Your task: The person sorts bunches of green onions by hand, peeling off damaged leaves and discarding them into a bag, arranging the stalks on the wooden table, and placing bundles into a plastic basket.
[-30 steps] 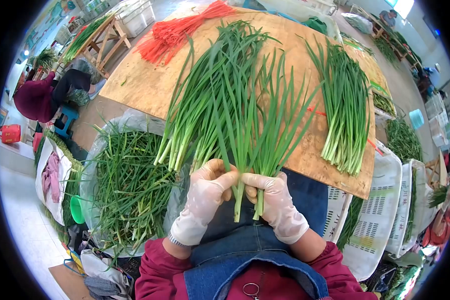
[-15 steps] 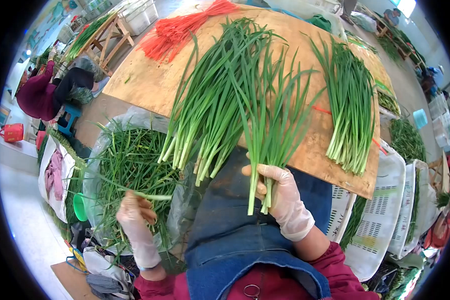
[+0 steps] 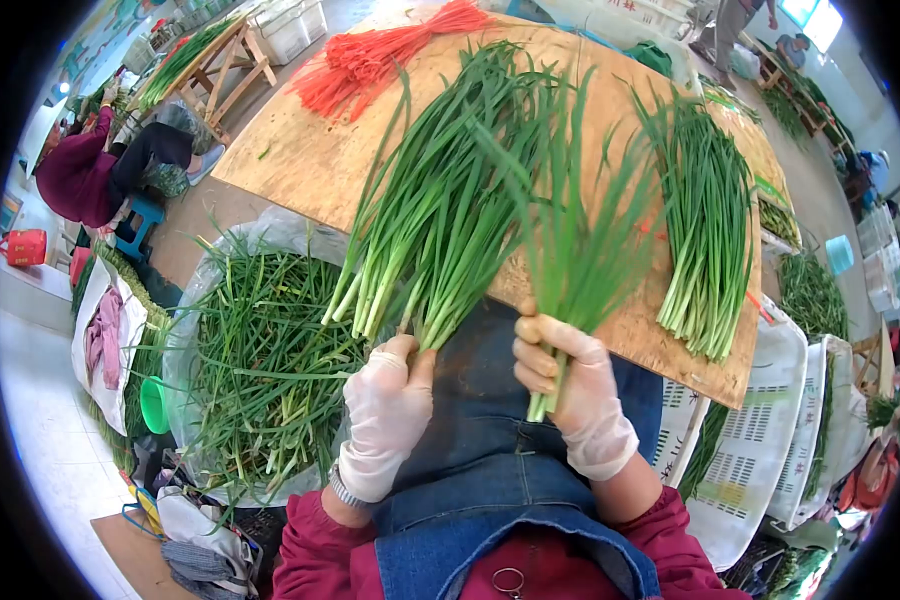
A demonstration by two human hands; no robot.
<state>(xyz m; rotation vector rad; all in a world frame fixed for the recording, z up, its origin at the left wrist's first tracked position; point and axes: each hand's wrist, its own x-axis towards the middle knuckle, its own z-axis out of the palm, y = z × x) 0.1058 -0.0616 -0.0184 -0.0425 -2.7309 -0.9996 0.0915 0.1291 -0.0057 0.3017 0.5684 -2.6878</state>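
My right hand (image 3: pixel 575 385), in a thin clear glove, is closed around the lower stems of a small bunch of garlic chives (image 3: pixel 580 260). The leaves of that bunch point up and are blurred by motion. At the near end of a large pile of garlic chives (image 3: pixel 440 190), my gloved left hand (image 3: pixel 385 420) pinches stem ends between thumb and fingers; how many stalks it grips I cannot tell. The pile lies on a wooden board (image 3: pixel 300 175), its pale stem ends hanging over the near edge. Right of it lies another bundle of chives (image 3: pixel 705 230).
Red ties (image 3: pixel 370 60) are heaped on the board's far left. Below left stands a plastic-lined container (image 3: pixel 182 350) full of loose leaves. White crates (image 3: pixel 755 450) stand at the right. A person in a dark red top (image 3: pixel 75 180) sits at far left.
My left hand has moved from over the loose leaves to the pile's stem ends, and the stalk it held is gone from it. The bunch in my right hand has shifted slightly right.
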